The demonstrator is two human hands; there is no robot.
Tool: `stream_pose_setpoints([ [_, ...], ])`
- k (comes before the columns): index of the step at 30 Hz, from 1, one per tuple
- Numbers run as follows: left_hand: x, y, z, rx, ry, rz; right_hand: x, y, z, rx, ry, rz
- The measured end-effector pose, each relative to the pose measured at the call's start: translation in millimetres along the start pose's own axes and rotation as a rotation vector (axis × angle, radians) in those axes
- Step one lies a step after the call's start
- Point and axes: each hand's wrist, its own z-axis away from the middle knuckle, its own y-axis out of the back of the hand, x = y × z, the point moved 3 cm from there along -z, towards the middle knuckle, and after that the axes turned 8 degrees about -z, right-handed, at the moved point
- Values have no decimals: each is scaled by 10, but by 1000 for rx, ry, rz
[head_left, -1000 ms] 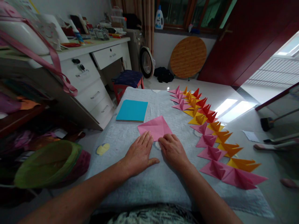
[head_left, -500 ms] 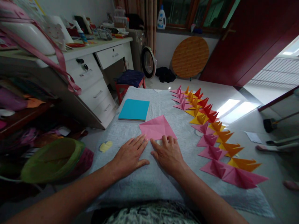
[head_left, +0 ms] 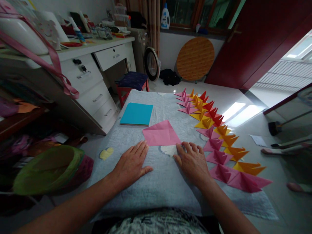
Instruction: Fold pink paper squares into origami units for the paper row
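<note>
A creased sheet of pink origami paper, folded along its near edge, lies flat on the cloth-covered table. My left hand rests flat, fingertips at the paper's near left corner and thumb stretched out to the side. At the near right corner lies my right hand, its fingers slightly bent and apart, the index fingertip touching the edge. Neither hand grips anything. Beyond the left hand sits a stack of blue square paper.
Rows of folded paper cranes, pink, yellow and red, line the table's right side. A green-rimmed basket stands on the floor at left. A stool and a white desk are beyond.
My right hand has slid rightwards along the paper's near edge to its right corner. My left hand has moved slightly left, to the left corner. The view has shifted a little.
</note>
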Motion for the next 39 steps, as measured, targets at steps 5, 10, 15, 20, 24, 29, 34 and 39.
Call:
stream_pose_setpoints([
  [5, -5, -19, 41, 32, 25, 22, 142, 61, 3, 10, -77, 35],
  [10, -117, 133, -61, -33, 49, 152, 240, 142, -187, -56, -211, -36],
  [15, -305, 307, -416, 2, 163, 333, 169, 43, -434, -49, -184, -194],
  [20, -398, 135, -716, 168, 256, 440, 225, -146, -532, 1, -225, -329],
  [24, -430, -79, -793, 215, 327, 558, 342, -208, -542, 13, -186, -525],
  [29, -491, -54, -758, 390, 375, 777, 420, -196, -541, 128, -187, -975],
  [34, -510, -25, -731, 380, 494, 1233, 432, -230, -552, 173, -331, -1426],
  [39, -364, -61, -749, 255, 404, 1715, 417, -227, -553, 254, -399, -1534],
])
